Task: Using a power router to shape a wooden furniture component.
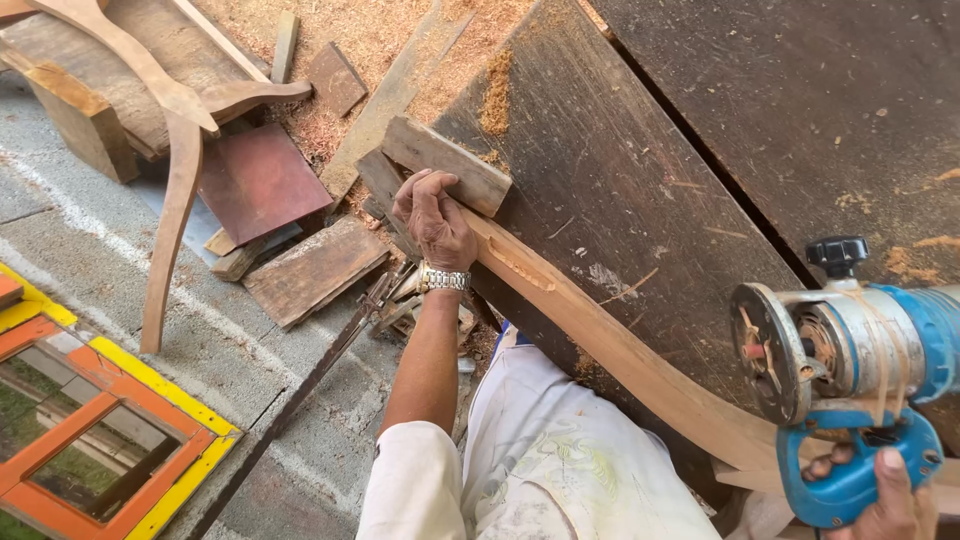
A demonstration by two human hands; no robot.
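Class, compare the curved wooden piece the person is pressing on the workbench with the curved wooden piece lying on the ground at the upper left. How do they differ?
The curved piece on the workbench lies along the bench edge, pinned by the left hand; the curved piece on the ground lies loose, untouched. The bench piece shows a slot cut in its face; none is visible on the ground piece. Both are pale, bare, curved wood.

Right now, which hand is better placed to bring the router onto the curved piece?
Right hand, likely: it grips the blue router just off the curved wood piece. Left hand is pressing that piece's far end on the workbench.
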